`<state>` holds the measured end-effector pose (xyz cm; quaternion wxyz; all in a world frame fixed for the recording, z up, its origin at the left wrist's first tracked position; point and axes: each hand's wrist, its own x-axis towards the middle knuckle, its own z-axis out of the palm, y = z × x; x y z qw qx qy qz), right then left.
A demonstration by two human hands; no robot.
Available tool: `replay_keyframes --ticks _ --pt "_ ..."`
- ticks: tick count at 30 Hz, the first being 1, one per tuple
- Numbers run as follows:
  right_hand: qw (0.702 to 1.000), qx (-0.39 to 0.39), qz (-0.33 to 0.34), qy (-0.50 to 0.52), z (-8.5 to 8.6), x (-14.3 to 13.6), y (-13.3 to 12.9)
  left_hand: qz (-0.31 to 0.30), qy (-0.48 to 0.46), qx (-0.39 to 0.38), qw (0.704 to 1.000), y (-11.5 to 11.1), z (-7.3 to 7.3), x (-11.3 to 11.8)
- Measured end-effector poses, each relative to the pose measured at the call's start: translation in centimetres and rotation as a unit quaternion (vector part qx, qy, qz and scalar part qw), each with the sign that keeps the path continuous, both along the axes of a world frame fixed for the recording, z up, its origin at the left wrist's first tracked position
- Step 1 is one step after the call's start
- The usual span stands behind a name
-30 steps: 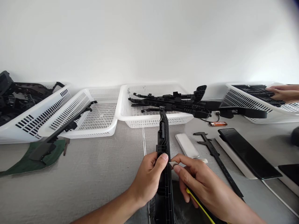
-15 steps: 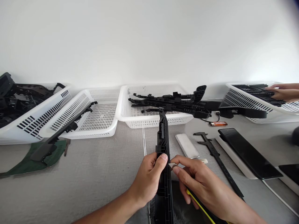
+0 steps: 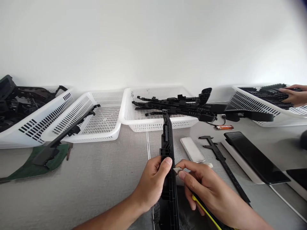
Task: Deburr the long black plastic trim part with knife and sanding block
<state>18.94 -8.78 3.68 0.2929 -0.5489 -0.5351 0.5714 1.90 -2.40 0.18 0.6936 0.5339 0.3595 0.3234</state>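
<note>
My left hand (image 3: 155, 182) is closed around a long black ribbed plastic trim piece (image 3: 168, 134), thumb on top. The piece points away from me, its narrow far end in front of the middle basket. In my right hand (image 3: 203, 188) is a utility knife (image 3: 207, 212) with a yellow and black handle. Its short blade sticks out between thumb and forefinger, the tip at the right edge of the trim piece. Whether the blade touches the plastic I cannot tell. The near end of the piece runs out of view at the bottom.
Several black parts lie across the middle white basket (image 3: 155, 126). One part leans in the left basket (image 3: 96, 138) over a green cloth (image 3: 50, 163). Right are a white block (image 3: 192, 149), a caliper (image 3: 223, 159) and a phone (image 3: 256, 156). Another person's hand (image 3: 296, 95) reaches into the right basket (image 3: 259, 102).
My hands, the trim piece and the knife have barely moved. At the right, the other person's hand has shifted and a black part there is raised a little.
</note>
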Motion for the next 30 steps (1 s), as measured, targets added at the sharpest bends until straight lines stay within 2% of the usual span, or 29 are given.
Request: replay_keyframes --ticks 9,19,30 --pt "1.0 0.001 -0.011 -0.016 -0.43 0.4 -0.09 -0.015 0.002 -0.02 1.0 -0.06 0.07 0.0" --pt "0.997 0.014 0.012 -0.077 -0.31 0.33 0.1 -0.017 0.011 -0.006 1.0 0.0 -0.11 -0.03" --pt "0.999 0.022 0.021 -0.036 -0.08 0.24 0.21 -0.013 0.004 0.0 1.0 0.02 -0.05 0.05"
